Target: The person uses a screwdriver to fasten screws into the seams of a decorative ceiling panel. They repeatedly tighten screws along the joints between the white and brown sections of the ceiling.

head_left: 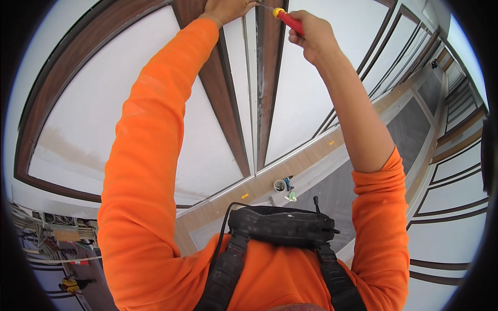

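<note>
Raised high in front of me, my right hand is closed around a screwdriver with a red handle and yellow collar. Its thin shaft points left, toward the fingertips of my left hand. That hand is partly cut off by the upper edge; its fingers look pinched together at the shaft's end, and what they hold is too small to make out. Both hands are up by a dark brown wooden upright with a narrow metal-edged gap beside it. White panels framed in dark wood lie on either side.
On the floor below stand a small bucket and a blue power drill, with a green-and-white item close by. A black chest pack is strapped on me. Materials are piled at left; a person is beyond. A corridor stretches right.
</note>
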`<control>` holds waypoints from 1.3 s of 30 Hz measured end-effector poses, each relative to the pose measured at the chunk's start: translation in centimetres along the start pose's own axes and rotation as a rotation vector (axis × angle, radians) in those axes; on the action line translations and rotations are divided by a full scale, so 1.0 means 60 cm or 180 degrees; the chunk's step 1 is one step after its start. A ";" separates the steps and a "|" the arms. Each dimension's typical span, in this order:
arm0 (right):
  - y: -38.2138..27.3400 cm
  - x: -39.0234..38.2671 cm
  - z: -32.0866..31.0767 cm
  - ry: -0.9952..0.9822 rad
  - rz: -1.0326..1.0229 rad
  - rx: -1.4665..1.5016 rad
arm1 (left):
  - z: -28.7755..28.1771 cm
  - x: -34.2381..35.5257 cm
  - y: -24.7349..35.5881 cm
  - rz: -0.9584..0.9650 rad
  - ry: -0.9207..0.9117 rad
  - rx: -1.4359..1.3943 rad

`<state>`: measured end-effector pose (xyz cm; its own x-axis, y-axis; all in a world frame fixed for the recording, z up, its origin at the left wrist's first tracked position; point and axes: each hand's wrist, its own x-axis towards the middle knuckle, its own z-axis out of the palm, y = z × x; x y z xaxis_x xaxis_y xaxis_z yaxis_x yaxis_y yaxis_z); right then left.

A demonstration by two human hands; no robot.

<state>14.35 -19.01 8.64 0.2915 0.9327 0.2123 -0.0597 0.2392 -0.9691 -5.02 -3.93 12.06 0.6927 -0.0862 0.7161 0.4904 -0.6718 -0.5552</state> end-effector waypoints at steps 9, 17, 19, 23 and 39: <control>-0.042 -0.008 -0.012 -0.0224 -0.0954 -0.2834 | -0.018 0.010 0.007 0.0034 -0.0074 0.0029; -0.023 0.007 -0.005 -0.0235 -0.1242 -0.3205 | -0.008 -0.005 0.004 0.0129 -0.0120 -0.0017; -0.034 0.014 -0.008 -0.0604 -0.1208 -0.3839 | -0.007 -0.008 0.003 0.0138 -0.0088 -0.0045; -0.019 0.008 0.003 0.0137 -0.2182 -0.4137 | -0.007 -0.002 0.008 0.0136 0.0209 -0.0315; -0.047 -0.006 0.009 0.0054 -0.1109 -0.1032 | -0.036 0.025 0.021 0.0289 0.0355 -0.0132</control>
<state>13.89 -19.88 11.37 0.2570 0.8067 0.5321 0.3448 0.4378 -0.8303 -4.50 -6.51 13.37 0.6689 -0.2276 0.7076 0.4045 -0.6872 -0.6034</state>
